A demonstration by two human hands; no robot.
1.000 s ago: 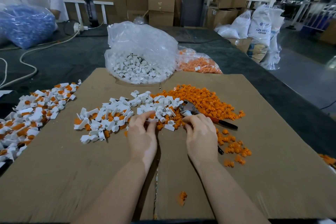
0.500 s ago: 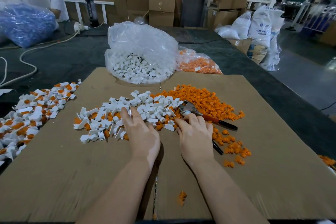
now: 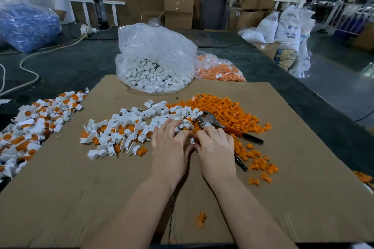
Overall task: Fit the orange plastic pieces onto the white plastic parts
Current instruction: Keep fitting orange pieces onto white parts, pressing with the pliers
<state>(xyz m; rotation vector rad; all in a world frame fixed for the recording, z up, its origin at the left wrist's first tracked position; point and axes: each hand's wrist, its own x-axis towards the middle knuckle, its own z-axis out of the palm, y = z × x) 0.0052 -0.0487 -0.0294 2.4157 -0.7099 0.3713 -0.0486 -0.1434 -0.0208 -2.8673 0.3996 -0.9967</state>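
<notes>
Here, the two hands meet in the middle of the brown cardboard (image 3: 70, 198). The left hand (image 3: 172, 147) has its fingers bent down over small white bits at the near edge of the white pile, and its thumb comes in toward the other hand. The right hand (image 3: 215, 147) has its fingers curled in tight, and a little white part (image 3: 192, 141) peeks out between the two hands. It is too hidden to tell just how each hand holds it.

The white parts (image 3: 153, 113) are small and chunky, with a round tube end and a flat tab. They lie in a loose heap just past the fingers. To the left, more of them are mixed with orange ones (image 3: 113, 135). The orange pieces (image 3: 224, 107) are tiny, round and bumpy, and they make a big heap to the right, touching the white heap. A few orange ones lie scattered near the right wrist.

A tool with red and black handles (image 3: 232, 130) lies on the orange heap, just past the right hand.

Farther back sit a clear bag of white parts (image 3: 155, 62) and a bag of orange pieces (image 3: 220, 69). At the far left lies another pile of white and orange bits (image 3: 34, 125).
</notes>
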